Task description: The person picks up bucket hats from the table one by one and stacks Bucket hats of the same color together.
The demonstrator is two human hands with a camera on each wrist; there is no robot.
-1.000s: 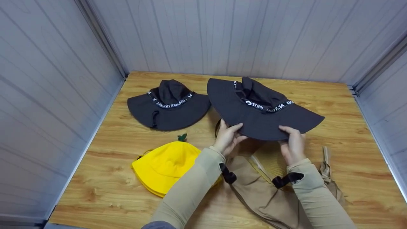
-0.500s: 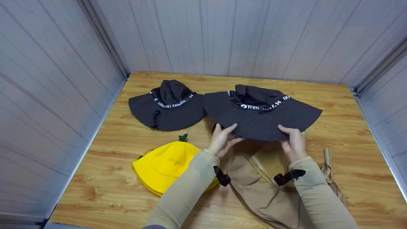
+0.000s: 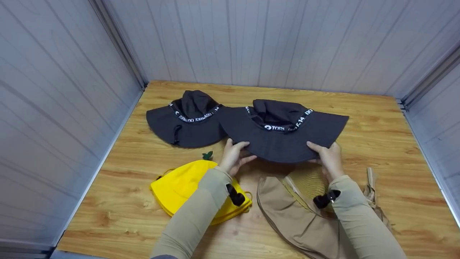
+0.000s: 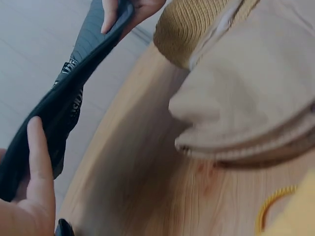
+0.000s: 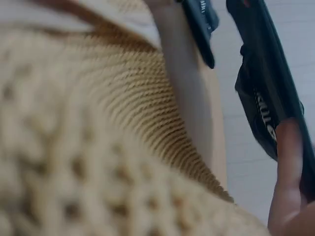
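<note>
A dark wide-brimmed bucket hat (image 3: 276,147) with a white-lettered band is held above the table by both hands. My left hand (image 3: 233,156) pinches the left of its near brim, thumb on top and fingers beneath. Toward the right of the same brim, my right hand (image 3: 329,158) grips it likewise. In the left wrist view the brim (image 4: 74,88) appears nearly edge-on between the two hands. A second dark hat (image 3: 196,126) with a matching band lies to the left, partly overlapped by the held hat's brim. Close below the left forearm sits a yellow hat (image 3: 183,187) with a green leaf on top.
A beige cloth hat (image 3: 294,216) with a woven straw part (image 3: 311,181) lies at the front right, partly under the right forearm. Its tie strap (image 3: 371,183) extends to the right. Pale panel walls (image 3: 244,43) enclose the wooden table (image 3: 118,201) at the back and sides.
Both hands have carried the held dark hat left and slightly lower, so its brim now overlaps the second dark hat. The brim has also turned more level. The other hats have stayed put.
</note>
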